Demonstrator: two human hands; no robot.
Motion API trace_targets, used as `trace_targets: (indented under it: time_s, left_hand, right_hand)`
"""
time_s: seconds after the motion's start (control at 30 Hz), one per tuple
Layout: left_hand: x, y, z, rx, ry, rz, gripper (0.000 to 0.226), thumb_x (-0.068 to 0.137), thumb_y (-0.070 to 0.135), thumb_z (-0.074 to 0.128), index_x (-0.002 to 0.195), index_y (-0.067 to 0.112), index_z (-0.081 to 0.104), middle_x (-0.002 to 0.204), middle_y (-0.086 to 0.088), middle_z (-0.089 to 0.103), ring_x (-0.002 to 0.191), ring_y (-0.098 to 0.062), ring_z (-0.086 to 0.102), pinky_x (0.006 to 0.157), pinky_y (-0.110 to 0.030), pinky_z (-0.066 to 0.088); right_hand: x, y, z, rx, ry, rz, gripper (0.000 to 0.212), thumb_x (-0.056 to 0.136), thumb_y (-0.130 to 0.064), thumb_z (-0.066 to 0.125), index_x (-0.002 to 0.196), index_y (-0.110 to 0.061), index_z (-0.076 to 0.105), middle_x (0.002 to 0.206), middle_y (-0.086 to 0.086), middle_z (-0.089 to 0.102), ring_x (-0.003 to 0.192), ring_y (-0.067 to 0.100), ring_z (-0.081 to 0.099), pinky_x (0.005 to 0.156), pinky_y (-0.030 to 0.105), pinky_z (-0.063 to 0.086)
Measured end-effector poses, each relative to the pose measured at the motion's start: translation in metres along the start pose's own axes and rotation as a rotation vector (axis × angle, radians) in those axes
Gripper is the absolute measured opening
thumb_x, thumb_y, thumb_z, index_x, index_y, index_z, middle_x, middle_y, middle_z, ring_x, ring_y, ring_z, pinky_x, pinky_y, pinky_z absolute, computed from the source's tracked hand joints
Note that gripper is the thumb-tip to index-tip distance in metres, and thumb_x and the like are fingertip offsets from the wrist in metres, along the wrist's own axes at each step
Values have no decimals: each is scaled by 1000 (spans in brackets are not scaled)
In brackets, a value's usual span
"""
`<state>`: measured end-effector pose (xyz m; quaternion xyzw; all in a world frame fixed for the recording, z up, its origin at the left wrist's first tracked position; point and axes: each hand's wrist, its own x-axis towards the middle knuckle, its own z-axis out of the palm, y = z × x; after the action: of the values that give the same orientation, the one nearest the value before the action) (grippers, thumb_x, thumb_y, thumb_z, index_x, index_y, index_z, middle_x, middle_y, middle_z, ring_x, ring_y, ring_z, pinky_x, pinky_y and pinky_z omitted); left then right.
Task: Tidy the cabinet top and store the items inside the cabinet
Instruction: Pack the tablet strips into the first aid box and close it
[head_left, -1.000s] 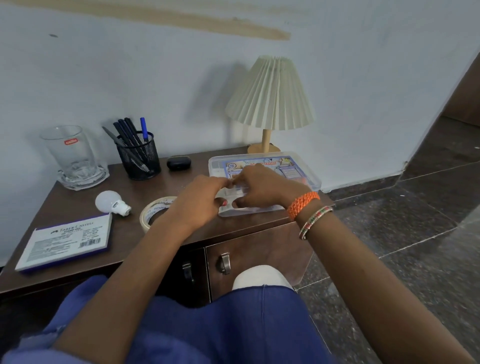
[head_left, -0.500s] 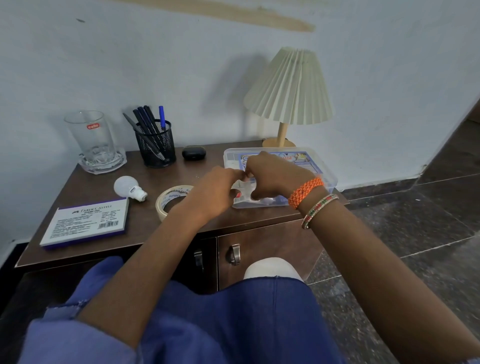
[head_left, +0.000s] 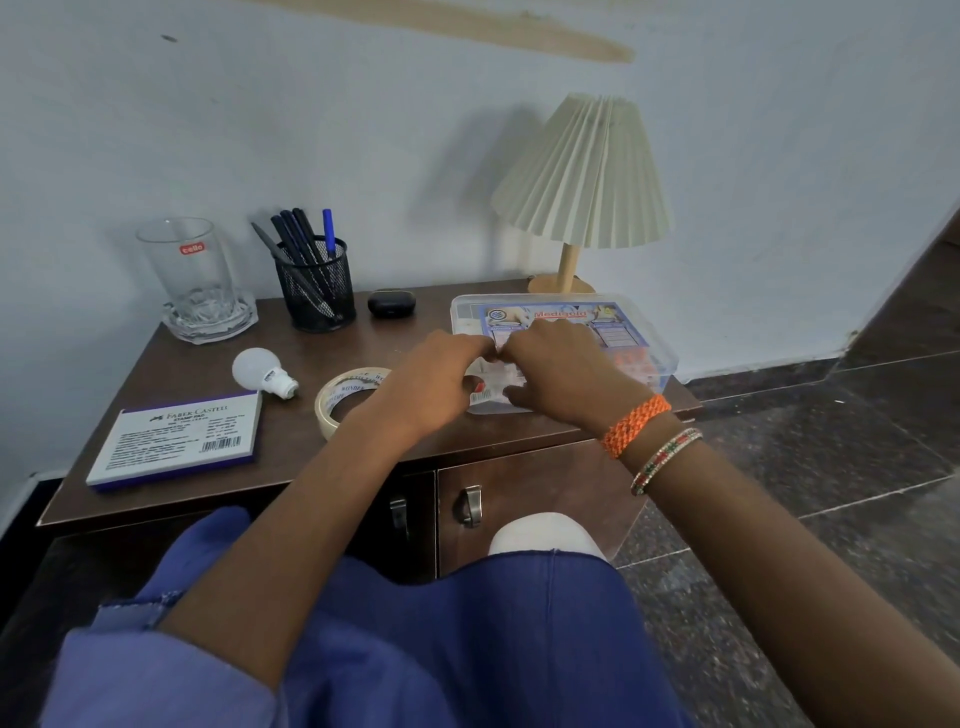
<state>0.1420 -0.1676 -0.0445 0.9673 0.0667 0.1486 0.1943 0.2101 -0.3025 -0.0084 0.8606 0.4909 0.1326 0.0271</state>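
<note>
Surface: brown cabinet top (head_left: 171, 499), serving as the table, set against a pale wall.
Plastic box: clear, lidded, with a printed label reading "Medigold" (head_left: 566, 332); lies flat at the right end of the table, just in front of the lamp base.
Left hand: (head_left: 436, 379) at the box's near left corner, fingers curled; grip closed on the box edge, thumb tip at the lower rim.
Right hand: (head_left: 561, 374) on the lid beside the left hand, fingers bent down over the front edge; grip clasped on the box. Orange braided band and beaded bangle at the wrist.
Tape roll: (head_left: 337, 400) flat on the table, partly hidden under the left wrist.
Light bulb: white (head_left: 260, 371), lying on its side, left of the tape roll.
Stamp pad: flat boxed item marked "Faber-Castell" (head_left: 176, 444), at the front left.
Glass: clear tumbler (head_left: 189, 270) standing upright in a glass dish, back left corner.
Pen holder: black mesh cup (head_left: 317, 288) holding dark pens and one blue, right of the glass.
Small case: black, rounded (head_left: 391, 303), between pen holder and box.
Lamp: pleated cream shade on a wooden stem (head_left: 584, 176), back right.
Cabinet doors: (head_left: 519, 509) two metal handles below the top; doors look closed.
</note>
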Motion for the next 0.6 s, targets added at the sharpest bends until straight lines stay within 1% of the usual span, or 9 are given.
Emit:
trace_targets:
  time_s: [0.1, 0.17, 0.3, 0.4, 0.47, 0.53, 0.6]
  left_hand:
    - [0, 1, -1, 2, 8, -21, 32, 83, 7, 61, 114, 19, 60, 119, -9, 64, 110, -27, 55, 91, -43, 46]
    - [0, 1, 0, -4, 8, -30, 32, 84, 8, 62, 113, 20, 60, 121, -9, 63, 112, -26, 54, 93, -43, 46]
    - [-1, 3, -1, -11, 8, -28, 31, 83, 8, 62, 113, 19, 60, 120, -10, 64, 111, -26, 55, 93, -43, 46]
    - [-3, 5, 0, -22, 34, -26, 29, 81, 7, 63, 109, 18, 63, 117, -11, 66, 111, -27, 57, 91, -45, 47]
    - [-5, 8, 1, -36, 61, -21, 26, 80, 7, 65, 104, 16, 65, 114, -11, 67, 111, -27, 58, 90, -44, 48]
    - [-7, 13, 3, -43, 88, -13, 23, 79, 6, 66, 100, 16, 67, 114, -10, 68, 109, -26, 59, 89, -38, 49]
    - [-8, 20, 8, -28, 114, -16, 20, 81, 7, 66, 98, 16, 67, 114, -9, 68, 106, -26, 60, 81, -29, 46]
  right_hand:
    - [-9, -6, 6, -77, 5, -45, 38, 95, -23, 53, 131, -13, 51, 115, 11, 64, 103, 28, 62, 82, 35, 46]
    - [-13, -5, 11, -101, 21, -49, 38, 97, -24, 49, 133, -13, 48, 115, 11, 64, 102, 27, 62, 80, 34, 46]
    - [-15, -3, 15, -101, 59, -32, 38, 97, -25, 50, 133, -13, 49, 114, 10, 65, 102, 26, 62, 79, 34, 47]
    - [-16, -4, 22, -95, 84, -18, 34, 96, -17, 52, 129, -13, 51, 113, 8, 66, 100, 25, 63, 77, 33, 47]
    - [-20, -2, 27, -61, 94, -8, 36, 95, -12, 53, 131, -14, 49, 118, 6, 64, 104, 24, 63, 77, 32, 48]
    - [-26, 3, 30, -18, 101, -1, 41, 95, -11, 52, 135, -17, 47, 128, 4, 60, 113, 23, 60, 82, 33, 48]
    - [-31, 9, 31, 30, 118, 18, 45, 95, -10, 50, 139, -20, 45, 135, 2, 57, 120, 23, 57, 86, 34, 48]
